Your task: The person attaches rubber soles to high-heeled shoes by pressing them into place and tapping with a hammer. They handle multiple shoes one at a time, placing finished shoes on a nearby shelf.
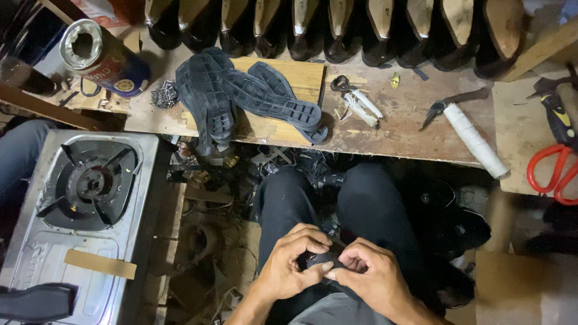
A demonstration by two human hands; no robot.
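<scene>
Left hand (289, 265): curled shut around the left end of a small dark piece (318, 260), thumb pressed on it.
Right hand (368, 272): fingers bent in, pinching the same piece's right end.
Dark piece: between both hands, over the lap, long axis running left to right; both hands equally near.
Lap (367, 204): dark trousers, below the counter's near edge.
Counter (409, 120): black soles (253, 96) on a board, well apart from the hands.

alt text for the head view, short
Both hands, left hand and right hand, grip a small black piece over the person's lap. Ahead, black rubber soles lie on a workbench; a gas stove sits left.
</scene>
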